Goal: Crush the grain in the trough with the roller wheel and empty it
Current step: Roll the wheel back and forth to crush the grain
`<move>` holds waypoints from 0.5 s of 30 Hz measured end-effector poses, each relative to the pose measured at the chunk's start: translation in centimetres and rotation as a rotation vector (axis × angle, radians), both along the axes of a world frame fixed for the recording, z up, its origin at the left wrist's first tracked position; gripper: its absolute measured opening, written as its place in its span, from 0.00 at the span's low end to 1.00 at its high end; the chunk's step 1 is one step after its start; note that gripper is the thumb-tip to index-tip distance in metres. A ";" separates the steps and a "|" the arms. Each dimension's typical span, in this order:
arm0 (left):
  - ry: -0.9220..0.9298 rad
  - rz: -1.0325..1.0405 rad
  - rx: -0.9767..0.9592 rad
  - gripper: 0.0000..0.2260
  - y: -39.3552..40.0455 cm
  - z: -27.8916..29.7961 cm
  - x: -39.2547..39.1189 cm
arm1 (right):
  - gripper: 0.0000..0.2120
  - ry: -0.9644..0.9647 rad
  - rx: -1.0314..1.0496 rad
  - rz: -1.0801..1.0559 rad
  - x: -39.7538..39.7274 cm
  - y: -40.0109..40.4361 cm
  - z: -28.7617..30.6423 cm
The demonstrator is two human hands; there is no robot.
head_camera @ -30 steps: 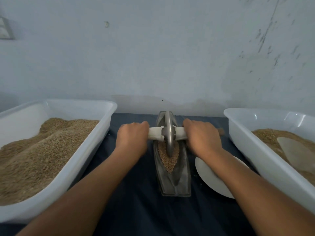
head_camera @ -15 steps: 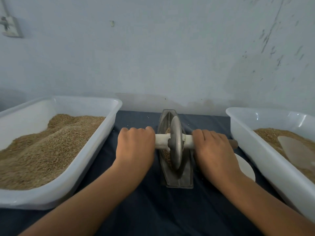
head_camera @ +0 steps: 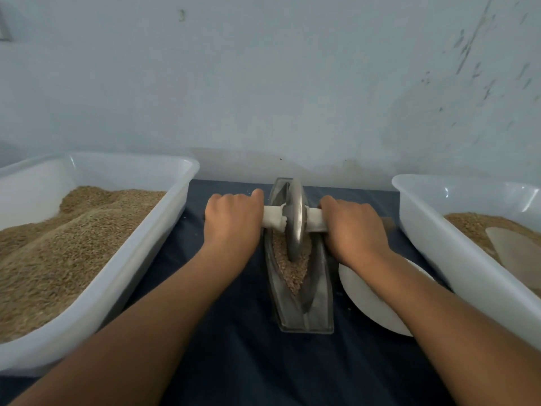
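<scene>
No legible text or labels

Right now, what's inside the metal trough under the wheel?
Brownish grain fills the middle of the trough, with the roller wheel standing in it. The near end looks bare metal. The wheel and handle cover the far end and any grain beneath.

Backdrop: my work corner, wall and covered table.

Pale blue-grey wall [head_camera: 263, 83] fills the upper frame before me, dark scuffs at upper right, stained along its base; dark blue cloth [head_camera: 234, 361] covers my table, lower centre.
</scene>
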State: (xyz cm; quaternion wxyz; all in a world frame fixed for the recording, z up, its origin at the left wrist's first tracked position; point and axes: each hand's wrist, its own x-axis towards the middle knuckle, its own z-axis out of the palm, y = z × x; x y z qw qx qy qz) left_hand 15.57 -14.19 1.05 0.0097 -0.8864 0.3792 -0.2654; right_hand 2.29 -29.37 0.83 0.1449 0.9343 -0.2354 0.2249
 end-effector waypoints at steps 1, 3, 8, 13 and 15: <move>0.002 0.000 -0.012 0.12 -0.3 -0.1 0.3 | 0.09 0.008 0.011 -0.002 0.5 -0.4 0.2; 0.002 0.000 -0.012 0.13 -1.0 0.0 0.9 | 0.12 0.054 0.083 0.000 1.5 -1.3 0.7; 0.076 -0.004 0.002 0.14 -2.5 1.1 2.5 | 0.17 0.132 0.232 0.001 3.5 -3.3 1.7; 0.115 -0.006 -0.052 0.13 -3.3 0.9 3.5 | 0.15 0.143 0.184 -0.012 4.8 -4.1 2.4; 0.075 -0.005 -0.066 0.13 -3.4 0.9 3.5 | 0.13 0.101 0.167 -0.013 4.7 -4.0 2.1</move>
